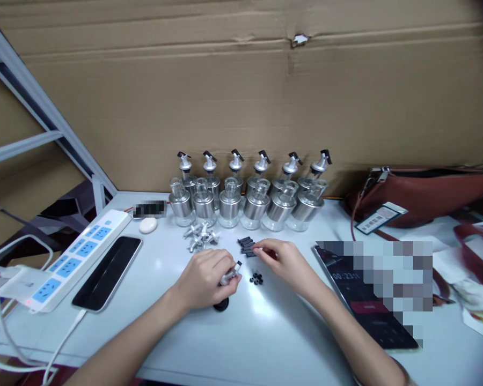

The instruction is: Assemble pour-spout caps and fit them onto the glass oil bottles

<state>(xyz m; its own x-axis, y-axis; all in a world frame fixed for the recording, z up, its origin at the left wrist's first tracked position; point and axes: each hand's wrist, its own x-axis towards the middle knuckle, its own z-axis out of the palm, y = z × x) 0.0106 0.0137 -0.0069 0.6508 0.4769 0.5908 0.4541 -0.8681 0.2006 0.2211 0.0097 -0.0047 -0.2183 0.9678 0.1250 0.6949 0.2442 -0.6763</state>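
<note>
My left hand (207,276) is closed round a silver pourer spout (228,276) with a small black tip, held just above the table. Below it, partly hidden by the fingers, lies a round black part (221,305). My right hand (280,260) has thumb and forefinger pinched together at the right end of a small row of black levers (246,246). Whether a piece is between those fingertips is hidden. Several small black rings (256,279) lie between the hands. Loose silver spouts (201,237) form a heap beyond my left hand.
Open glass bottles with metal bands (230,205) stand in a row, with spouted bottles (261,161) behind. A power strip (78,260) and phone (108,273) lie left. A tablet (362,300) and brown bag (422,195) are right. Cardboard (225,96) walls the back.
</note>
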